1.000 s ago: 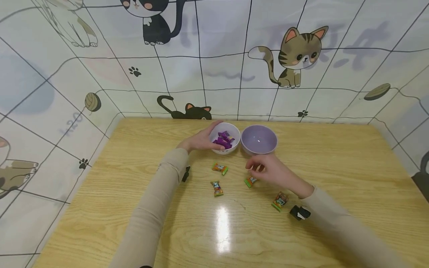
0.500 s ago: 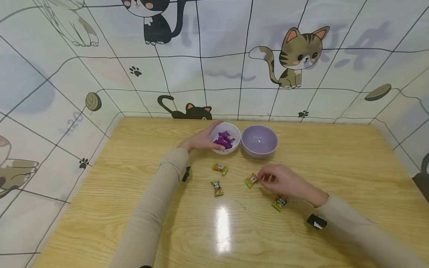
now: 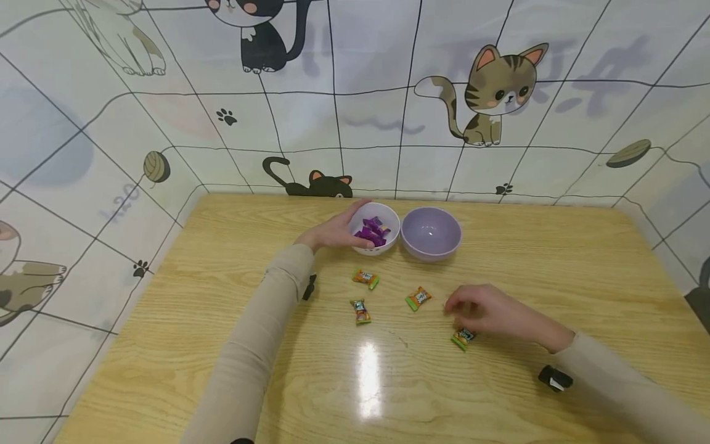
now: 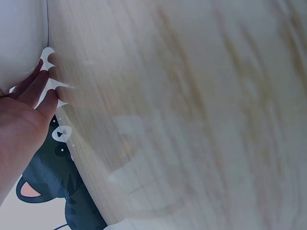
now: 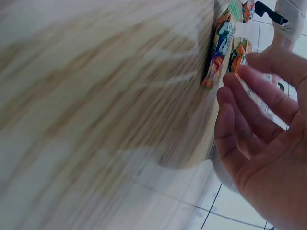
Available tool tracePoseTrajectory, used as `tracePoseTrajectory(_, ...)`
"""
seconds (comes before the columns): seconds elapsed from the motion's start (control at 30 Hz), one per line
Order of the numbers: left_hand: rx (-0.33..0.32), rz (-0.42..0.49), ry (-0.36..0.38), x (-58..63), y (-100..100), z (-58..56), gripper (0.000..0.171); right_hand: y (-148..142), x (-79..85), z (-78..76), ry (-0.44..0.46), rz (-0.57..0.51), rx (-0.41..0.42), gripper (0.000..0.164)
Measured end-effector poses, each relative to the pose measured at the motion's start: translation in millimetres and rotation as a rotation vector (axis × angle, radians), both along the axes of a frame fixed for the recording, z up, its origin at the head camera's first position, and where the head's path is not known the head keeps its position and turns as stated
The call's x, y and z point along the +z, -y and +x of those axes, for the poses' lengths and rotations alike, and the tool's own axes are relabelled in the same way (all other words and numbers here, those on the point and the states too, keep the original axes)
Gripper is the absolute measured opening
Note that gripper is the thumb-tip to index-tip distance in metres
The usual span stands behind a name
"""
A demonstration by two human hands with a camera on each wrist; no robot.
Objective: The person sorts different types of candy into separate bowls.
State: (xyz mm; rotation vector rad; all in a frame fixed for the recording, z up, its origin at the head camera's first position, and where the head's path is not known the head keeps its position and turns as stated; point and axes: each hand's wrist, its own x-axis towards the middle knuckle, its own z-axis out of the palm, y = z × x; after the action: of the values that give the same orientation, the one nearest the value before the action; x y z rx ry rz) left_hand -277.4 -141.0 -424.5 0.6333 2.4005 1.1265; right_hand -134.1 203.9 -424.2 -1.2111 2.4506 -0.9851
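My left hand (image 3: 335, 233) grips the side of a white bowl (image 3: 390, 216), its thumb along the near rim. In the left wrist view, fingers (image 4: 34, 88) lie against the bowl's outer wall (image 4: 21, 43). Several purple-wrapped candies (image 3: 373, 233) lie inside. My right hand (image 3: 493, 314), fingers loosely bent, hovers over an orange-and-green wrapped candy (image 3: 461, 339) and partly covers it in the head view. Nothing shows between its fingers in the right wrist view, where one candy (image 5: 221, 48) lies beyond the fingertips. Three similar candies are spread leftward: one (image 3: 418, 298), another (image 3: 365, 279) and a third (image 3: 360, 312).
A purple bowl (image 3: 429, 234) with a bare inside stands close to the right of the white one. Both are near the back edge of the wooden table (image 3: 554, 259). A cat-printed sheet (image 3: 377, 123) rises behind and at the sides.
My right hand has moved from in front of the purple bowl, past the middle candy, rightward and nearer to the rightmost candy. The left hand stays on the white bowl.
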Motion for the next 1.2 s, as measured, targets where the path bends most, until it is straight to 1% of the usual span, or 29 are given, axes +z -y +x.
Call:
tracePoseTrajectory(0.13,0.0,-0.007,-0.004,0.0,0.2,-0.3,0.105,-7.4,-3.8,0.9,-0.04,-0.046,0.076,0.026)
tracePoseTrajectory(0.2,0.001,-0.006,-0.002,0.2,0.3,-0.2,0.106,-10.7,-5.3,1.8,-0.061,-0.052,0.097,0.029)
tracePoseTrajectory(0.3,0.005,0.003,0.006,0.4,0.6,0.1,0.106,-15.1,-7.3,4.3,-0.079,-0.051,0.107,0.031)
tracePoseTrajectory(0.5,0.004,0.027,0.012,-1.8,1.0,-1.3,0.105,-22.0,-10.1,11.1,-0.058,-0.024,0.089,0.038)
tracePoseTrajectory(0.57,0.004,0.036,0.015,-3.2,1.0,-2.3,0.105,-22.7,-12.2,11.9,-0.068,-0.022,0.091,0.039)
tracePoseTrajectory(0.73,0.007,0.04,0.017,-3.2,0.7,-2.0,0.104,-20.8,-17.1,10.4,-0.099,-0.059,0.107,0.042)
tracePoseTrajectory(1.0,0.003,0.038,0.012,-2.7,2.0,-1.9,0.105,-14.1,-17.6,8.9,-0.097,-0.046,0.07,0.039)
tracePoseTrajectory(1.07,0.0,0.037,0.008,-3.1,2.1,-2.2,0.105,-13.0,-16.9,8.4,-0.084,-0.051,0.068,0.038)
tracePoseTrajectory(1.2,0.0,0.029,0.004,-2.8,2.0,-2.1,0.106,-11.7,-14.3,7.0,-0.001,-0.068,0.056,0.035)
